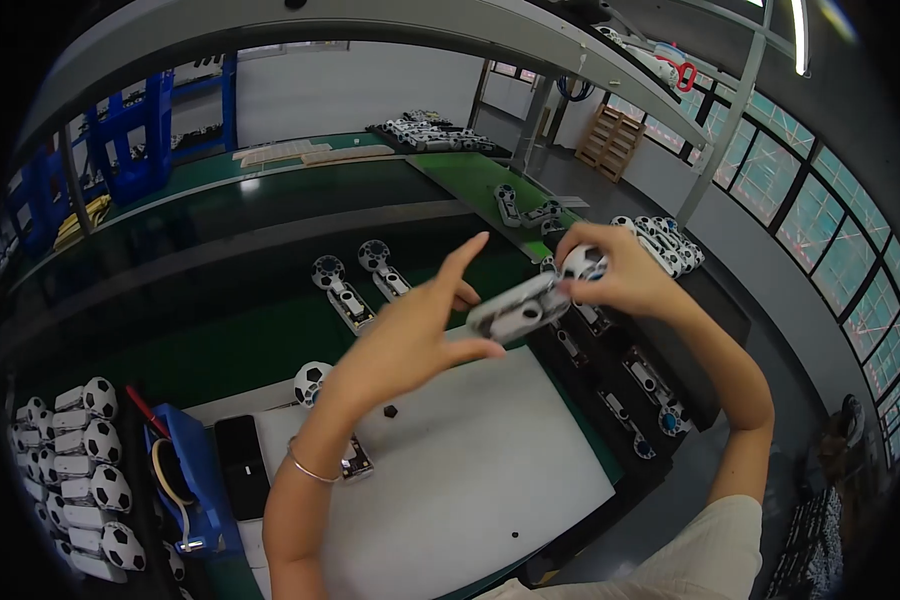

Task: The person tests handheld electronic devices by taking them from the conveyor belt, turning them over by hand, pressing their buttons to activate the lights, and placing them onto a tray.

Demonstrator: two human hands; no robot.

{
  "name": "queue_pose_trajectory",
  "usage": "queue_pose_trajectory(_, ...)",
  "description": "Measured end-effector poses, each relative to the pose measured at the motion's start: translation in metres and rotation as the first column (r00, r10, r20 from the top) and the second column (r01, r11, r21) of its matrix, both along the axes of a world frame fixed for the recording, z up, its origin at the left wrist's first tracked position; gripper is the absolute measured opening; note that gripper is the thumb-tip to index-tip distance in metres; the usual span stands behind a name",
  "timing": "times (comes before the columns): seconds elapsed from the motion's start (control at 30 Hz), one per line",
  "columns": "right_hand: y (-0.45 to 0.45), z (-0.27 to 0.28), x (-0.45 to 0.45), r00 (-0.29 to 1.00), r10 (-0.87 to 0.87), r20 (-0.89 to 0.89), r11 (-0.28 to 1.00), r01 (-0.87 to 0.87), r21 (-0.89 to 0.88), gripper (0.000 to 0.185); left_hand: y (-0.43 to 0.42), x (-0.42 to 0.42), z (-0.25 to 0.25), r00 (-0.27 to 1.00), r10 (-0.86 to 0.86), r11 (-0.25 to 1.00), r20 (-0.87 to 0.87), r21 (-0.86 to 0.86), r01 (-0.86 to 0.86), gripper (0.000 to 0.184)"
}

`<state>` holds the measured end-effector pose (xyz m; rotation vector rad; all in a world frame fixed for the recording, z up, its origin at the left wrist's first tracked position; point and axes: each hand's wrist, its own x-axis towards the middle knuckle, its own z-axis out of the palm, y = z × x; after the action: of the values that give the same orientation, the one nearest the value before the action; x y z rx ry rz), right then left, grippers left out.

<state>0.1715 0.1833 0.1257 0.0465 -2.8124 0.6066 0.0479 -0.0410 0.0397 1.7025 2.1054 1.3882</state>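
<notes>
"White-and-grey oblong device with a football-patterned ball end (520, 310): where is it, and how is it held?"

"Raised near the far edge of a white rectangular mat (470, 460), gripped by the right hand (625, 275). Thumb and fingers close on the ball end, a rounded part that seems to suit a pinch; the oblong body is thereby left exposed, slanting down to the left."

"And the left hand (400, 335)?"

"Open, thumb and index finger spread about the body's free end. The spread presumably allows room for that end; whether the thumb touches it cannot be told, since the device is blurred."

"Why the mat?"

"By its look, it gives a pale, flat ground on the dark green worktop (230, 350), against which small parts stand out: note the small black pentagonal piece (390, 411)."

"What explains the items at either side?"

"Left: white football-patterned devices (100, 440) in rows, ball ends facing one way, probably to pack closely. Nearer the mat, a blue plastic holder (210, 515) carries a roll of cream tape (159, 472), seemingly within easy reach. Right: open white device pieces with exposed inner parts (650, 378) lie alongside the mat on a dark strip, spaced so that each appears simple to pick out."
</notes>
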Motion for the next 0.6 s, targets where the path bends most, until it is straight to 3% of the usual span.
queue_pose_trajectory(0.03, 0.018, 0.007, 0.002, 0.985, -0.135, -0.110, 0.987, 0.143, 0.070, 0.026, -0.011, -0.004, 0.005, 0.979, 0.185, 0.982, -0.083, -0.009, -0.187, 0.080)
queue_pose_trajectory(0.1, 0.059, 0.012, 0.006, 0.847, -0.485, -0.220, 0.865, 0.501, 0.020, 0.029, -0.029, -0.025, 0.002, 0.908, 0.375, 0.923, -0.185, -0.010, -0.384, 0.060)
queue_pose_trajectory(0.13, 0.089, 0.009, 0.008, 0.776, -0.529, -0.345, 0.784, 0.602, 0.153, 0.031, -0.039, -0.031, 0.006, 0.865, 0.446, 0.884, -0.230, -0.035, -0.465, 0.049)
queue_pose_trajectory(0.2, 0.130, 0.000, 0.014, 0.644, -0.549, -0.532, 0.585, 0.751, 0.306, 0.036, -0.057, -0.037, 0.014, 0.845, 0.496, 0.859, -0.202, -0.029, -0.511, 0.048)
queue_pose_trajectory(0.27, 0.164, -0.018, 0.020, 0.582, -0.593, -0.556, 0.519, 0.804, 0.289, 0.037, -0.067, -0.039, 0.018, 0.816, 0.556, 0.826, -0.158, -0.002, -0.563, 0.045)
queue_pose_trajectory(0.37, 0.188, -0.050, 0.020, 0.424, -0.748, -0.511, 0.442, 0.892, 0.092, 0.039, -0.076, -0.040, 0.026, 0.849, 0.525, 0.851, -0.068, 0.008, -0.526, 0.044)
queue_pose_trajectory(0.47, 0.217, -0.098, 0.011, 0.432, -0.630, -0.645, 0.560, 0.829, 0.009, 0.035, -0.079, -0.038, 0.026, 0.852, 0.518, 0.855, -0.071, 0.048, -0.516, 0.043)
queue_pose_trajectory(0.57, 0.220, -0.104, 0.011, 0.402, -0.654, -0.640, 0.315, 0.915, 0.253, 0.027, -0.080, -0.037, 0.027, 0.860, 0.508, 0.861, -0.053, 0.032, -0.507, 0.042)
queue_pose_trajectory(0.6, 0.219, -0.098, 0.010, 0.461, -0.650, -0.604, 0.363, 0.887, 0.287, 0.025, -0.081, -0.037, 0.026, 0.859, 0.509, 0.861, -0.047, 0.031, -0.508, 0.042)
